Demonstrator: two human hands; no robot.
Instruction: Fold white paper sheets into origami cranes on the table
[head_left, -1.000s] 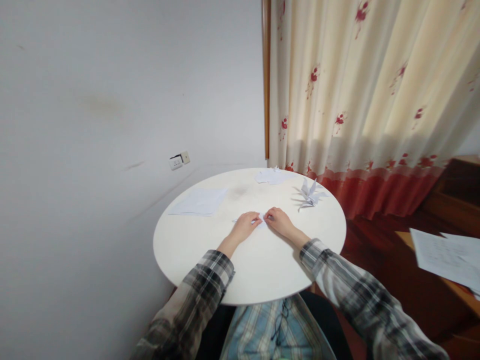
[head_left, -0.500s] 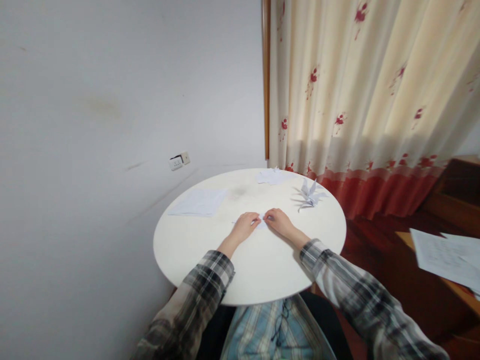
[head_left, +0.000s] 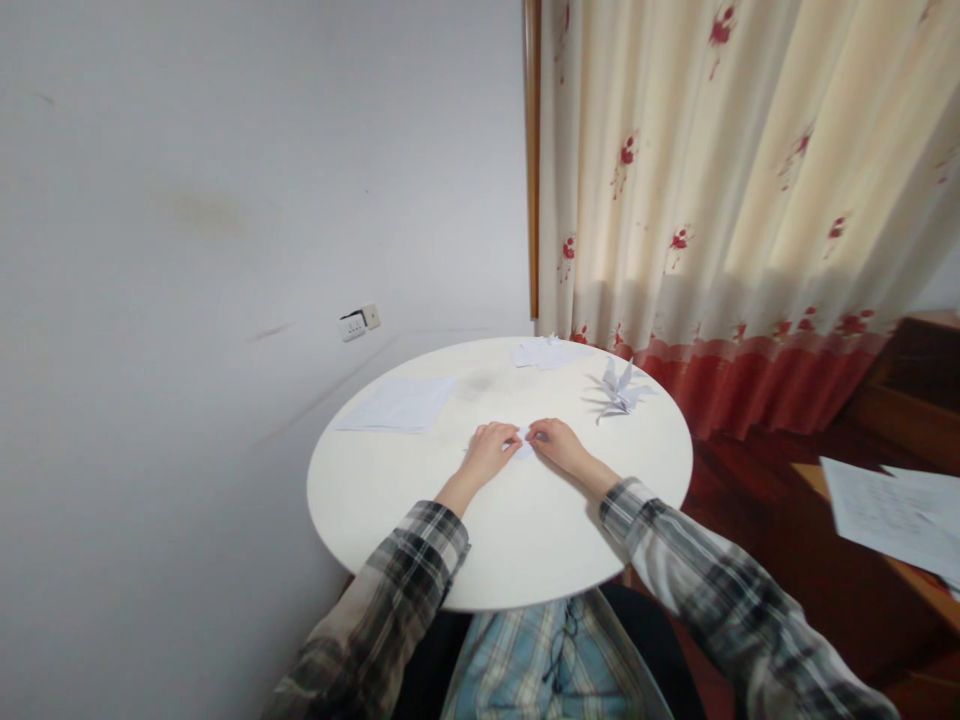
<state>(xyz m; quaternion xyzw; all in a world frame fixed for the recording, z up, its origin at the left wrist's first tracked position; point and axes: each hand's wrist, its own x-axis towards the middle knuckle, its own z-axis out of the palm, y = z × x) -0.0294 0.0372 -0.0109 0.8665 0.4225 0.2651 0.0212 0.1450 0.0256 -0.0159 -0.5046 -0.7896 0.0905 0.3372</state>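
Note:
Close together over the middle of the round white table [head_left: 517, 545], both of my hands pinch a small piece of white paper [head_left: 524, 451]. My left hand [head_left: 491, 447] grips its left side between thumb and fingers. On the right side, my right hand [head_left: 556, 441] is closed on the same paper. Much of the paper is hidden under the fingers, so its folds cannot be made out. A cluster of folded white paper cranes [head_left: 619, 387] sits beyond my right hand, near the table's right edge.
A stack of white paper sheets [head_left: 397, 405] lies at the table's left. More paper pieces [head_left: 546, 353] are at the far edge. Beyond stand the wall [head_left: 187, 250] and a flowered curtain [head_left: 675, 180]. Written sheets [head_left: 885, 510] rest on furniture at right.
Both hands stay in nearly the same spot with the paper pinched between them. Only slight finger movement shows; the other things have not moved.

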